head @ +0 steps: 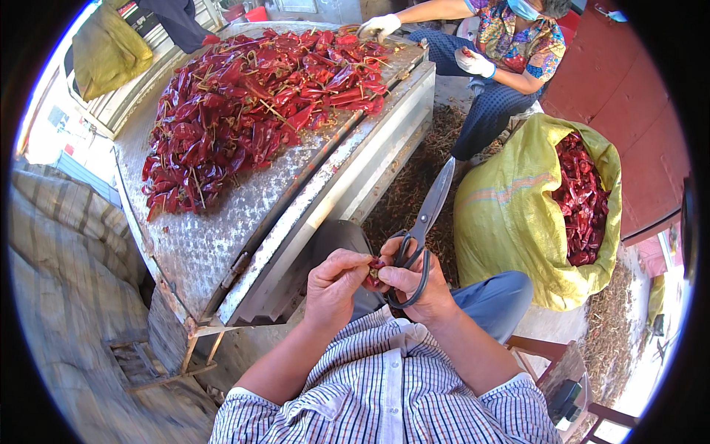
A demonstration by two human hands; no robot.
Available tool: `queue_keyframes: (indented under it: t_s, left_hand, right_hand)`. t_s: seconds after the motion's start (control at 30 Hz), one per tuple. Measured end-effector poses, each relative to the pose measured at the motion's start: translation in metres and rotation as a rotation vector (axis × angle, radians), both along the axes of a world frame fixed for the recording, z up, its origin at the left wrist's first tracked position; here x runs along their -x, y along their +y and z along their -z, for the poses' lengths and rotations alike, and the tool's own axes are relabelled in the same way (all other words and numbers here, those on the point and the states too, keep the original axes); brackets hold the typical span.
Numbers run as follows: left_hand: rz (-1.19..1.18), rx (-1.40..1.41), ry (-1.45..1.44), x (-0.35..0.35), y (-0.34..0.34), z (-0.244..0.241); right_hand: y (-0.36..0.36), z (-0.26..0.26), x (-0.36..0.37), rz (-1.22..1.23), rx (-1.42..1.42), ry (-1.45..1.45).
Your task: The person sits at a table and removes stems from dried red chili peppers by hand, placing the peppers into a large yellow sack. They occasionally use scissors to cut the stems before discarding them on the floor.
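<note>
In front of my shirt, both hands meet at a small dried red chili pepper (374, 273). My left hand (337, 281) pinches it between thumb and fingers. The thumb of my right hand (420, 284) presses on the pepper from the other side. Looped around my right fingers are the black handles of a pair of scissors (434, 200), blades together and pointing away from me. A large heap of dried red chili peppers (238, 105), many with stems, lies on the worn metal tabletop (222, 261) to my left.
Right of my knee stands a yellow woven sack (499, 222) filled with red peppers (579, 200). Across from me sits a person (516, 50) with white gloves, one hand at the heap's edge. Stem scraps (399, 188) litter the ground. A striped cloth (72, 288) hangs at far left.
</note>
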State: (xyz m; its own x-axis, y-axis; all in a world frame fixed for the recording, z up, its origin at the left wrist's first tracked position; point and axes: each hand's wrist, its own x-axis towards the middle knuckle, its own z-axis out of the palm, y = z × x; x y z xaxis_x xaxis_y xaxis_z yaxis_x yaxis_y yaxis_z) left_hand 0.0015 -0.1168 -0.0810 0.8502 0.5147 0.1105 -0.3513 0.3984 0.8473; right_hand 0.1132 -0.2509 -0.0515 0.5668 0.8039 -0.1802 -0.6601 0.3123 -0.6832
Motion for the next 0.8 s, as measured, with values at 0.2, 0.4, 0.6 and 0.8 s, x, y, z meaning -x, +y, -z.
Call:
queue_keyframes:
  t_s: [0.2,0.4,0.6,0.8]
  left_hand:
    - [-0.144,-0.463,0.085,-0.004,0.003,0.002]
    - [-0.103,-1.022,0.175,0.001,0.008,-0.016]
    - [0.248,-0.077,0.147,0.013,0.015,0.002]
    - [0.129,-0.464,0.075,0.01,0.014,0.006]
  right_hand:
    - [-0.002,0.005,-0.002,0.028,0.055,0.029]
    - [0.0,0.009,0.002,0.123,0.092,-0.035]
    - [0.0,-0.001,0.007,0.088,0.122,-0.122]
    - [0.0,0.002,0.005,0.041,0.061,-0.087]
